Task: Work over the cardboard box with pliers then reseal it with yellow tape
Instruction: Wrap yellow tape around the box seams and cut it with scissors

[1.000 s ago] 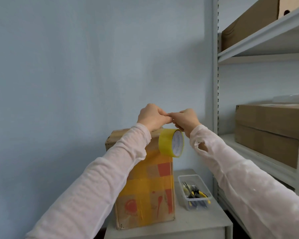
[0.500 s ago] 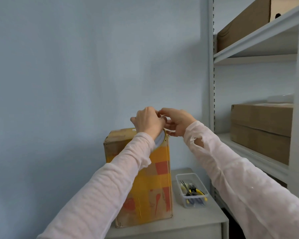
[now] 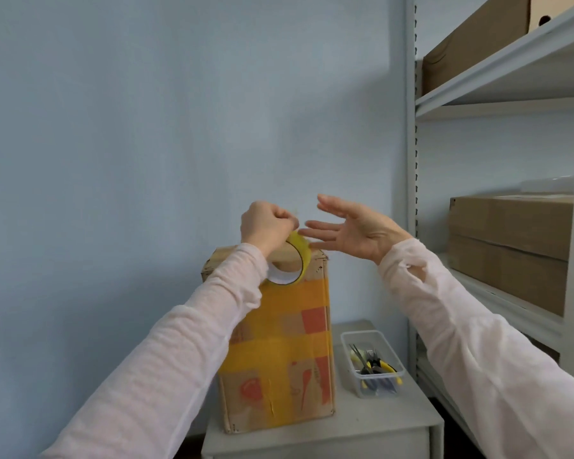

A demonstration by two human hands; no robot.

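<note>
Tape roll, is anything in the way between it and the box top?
Nothing visible is. The left hand holds the yellow tape roll right at the top front edge of the cardboard box; the open right hand is off to its right.

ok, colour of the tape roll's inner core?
White; the tape roll is yellow outside. Head view, under the left hand.

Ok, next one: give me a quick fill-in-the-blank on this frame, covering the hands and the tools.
1. The left hand grips the ___ roll near the top of the cardboard box.
2. The right hand, fingers spread, holds ___.
3. The clear tub beside the box holds yellow-handled ___.
Missing: tape; nothing; pliers.
</note>
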